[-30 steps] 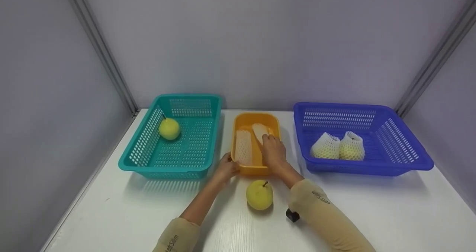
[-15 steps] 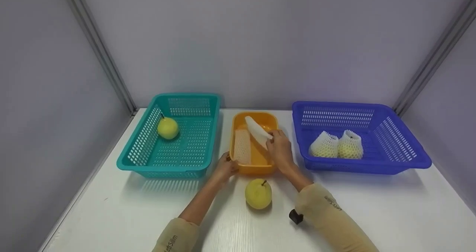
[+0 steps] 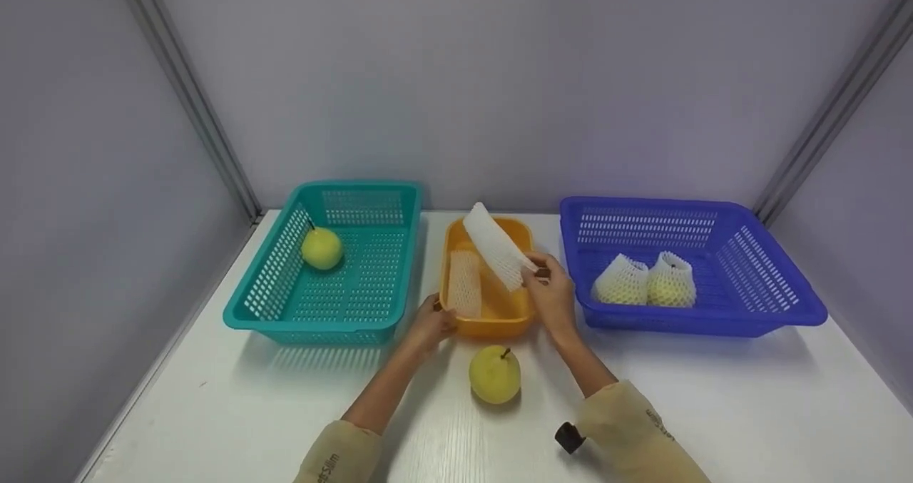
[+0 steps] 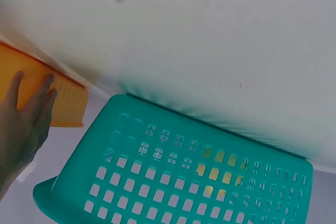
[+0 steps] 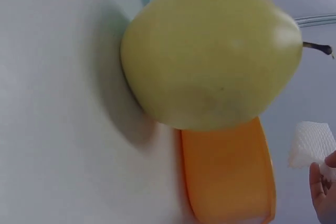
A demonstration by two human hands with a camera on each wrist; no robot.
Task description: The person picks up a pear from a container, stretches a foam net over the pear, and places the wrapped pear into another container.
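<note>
My right hand pinches one end of a white foam net sleeve, which slants up over the orange bin. In the right wrist view the same foam net sleeve shows at the right edge, between thumb and fingers. A second foam net sleeve lies flat inside the bin's left half. My left hand touches the bin's near left corner. Its fingers lie fairly straight against the outer wall in the left wrist view. A yellow pear stands on the table just in front of the bin.
At the left is a teal basket with one pear in it. A purple basket at the right holds two net-wrapped pears. Walls enclose the white table at the back and sides.
My right hand has lifted the foam net sleeve up from inside the orange bin and moved slightly right. My left hand stays at the bin's corner.
</note>
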